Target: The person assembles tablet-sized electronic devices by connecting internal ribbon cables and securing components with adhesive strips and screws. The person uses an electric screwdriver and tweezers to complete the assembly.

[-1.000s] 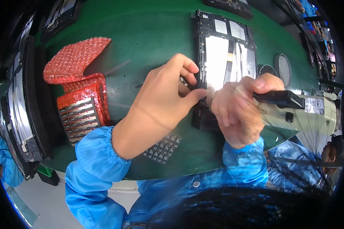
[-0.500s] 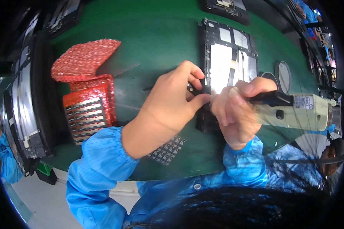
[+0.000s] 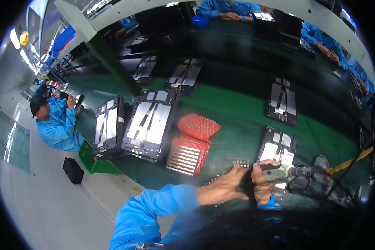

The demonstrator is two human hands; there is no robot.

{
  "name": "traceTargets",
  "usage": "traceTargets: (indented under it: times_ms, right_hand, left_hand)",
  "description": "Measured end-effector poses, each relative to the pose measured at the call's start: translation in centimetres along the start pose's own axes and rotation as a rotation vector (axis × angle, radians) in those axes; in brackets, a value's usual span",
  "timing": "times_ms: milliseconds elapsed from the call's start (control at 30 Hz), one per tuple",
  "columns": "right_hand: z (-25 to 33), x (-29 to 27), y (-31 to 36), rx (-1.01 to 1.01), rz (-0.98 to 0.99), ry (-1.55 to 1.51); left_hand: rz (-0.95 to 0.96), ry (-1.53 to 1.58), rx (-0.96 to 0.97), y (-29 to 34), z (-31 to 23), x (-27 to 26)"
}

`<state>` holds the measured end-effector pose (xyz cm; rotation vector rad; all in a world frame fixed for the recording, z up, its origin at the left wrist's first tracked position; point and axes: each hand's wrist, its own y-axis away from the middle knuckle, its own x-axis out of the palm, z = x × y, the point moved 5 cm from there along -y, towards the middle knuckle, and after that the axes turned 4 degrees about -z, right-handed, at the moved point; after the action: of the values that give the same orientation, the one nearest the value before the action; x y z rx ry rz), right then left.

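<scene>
My right hand (image 3: pixel 262 185) is wrapped round a pale electric screwdriver (image 3: pixel 281 173) with a dark lever, held over the lower part of an electronic device chassis (image 3: pixel 275 152). The chassis has a black frame and silver plates. Left of it, my left hand (image 3: pixel 225 185) reaches over the table, its thumb apart from its fingers and nothing visible between them. A row of small metal pieces (image 3: pixel 241 163) lies just beyond its fingertips. Farther left, red bubble wrap (image 3: pixel 198 126) lies against a block of silver and dark strips (image 3: pixel 182 160).
Stacked chassis (image 3: pixel 150 125) stand on the left of the green table (image 3: pixel 233 112). Another chassis (image 3: pixel 282 100) lies farther back on the right. A green post (image 3: pixel 112 62) rises at the back left. Co-workers in blue (image 3: pixel 56 129) sit around. A yellow cable (image 3: pixel 350 160) hangs at right.
The view has tilted up and shows more of the room and the co-workers. My left hand has moved away from the chassis edge and its fingers have spread. The right hand keeps the screwdriver.
</scene>
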<state>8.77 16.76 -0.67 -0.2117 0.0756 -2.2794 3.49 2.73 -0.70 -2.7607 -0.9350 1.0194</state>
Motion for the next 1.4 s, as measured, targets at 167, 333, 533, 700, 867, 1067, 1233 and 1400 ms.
traceTargets:
  times_ms: [167, 333, 533, 700, 867, 1067, 1233, 1400]
  right_hand:
    - [-1.3, -1.3, -0.4, -0.074, -0.023, 0.14]
    - [2.6, -4.6, -0.9, -0.058, -0.098, -0.377]
    - [10.3, -16.6, -2.2, -0.455, -0.256, -0.535]
    - [10.8, -19.8, -2.2, -0.526, -0.207, -0.665]
    - [8.6, -18.3, -3.4, -0.404, -0.251, -0.627]
    - [2.0, -16.6, -4.7, -0.217, -0.277, -0.675]
    - [4.0, -19.0, -3.7, -0.292, -0.25, -0.413]
    - [5.2, -16.4, -5.0, -0.268, -0.304, -0.367]
  left_hand:
    - [0.095, -0.172, -0.212, -0.9, -2.3, 2.3]
    - [-0.122, 0.244, -0.379, 0.7, -2.2, 2.3]
    - [-0.291, 1.008, -0.778, 0.6, -3.1, 2.6]
    - [-0.202, 1.048, -0.593, -9.7, -5.4, -0.4]
    - [-0.137, 1.12, -0.532, -29.2, 0.4, 10.1]
    - [-0.074, 0.077, -0.444, -33.7, 6.9, 10.0]
    - [-0.022, -0.252, -0.232, -33.9, 10.1, -15.1]
    - [0.002, -0.818, -1.0, -17.9, 30.4, -37.8]
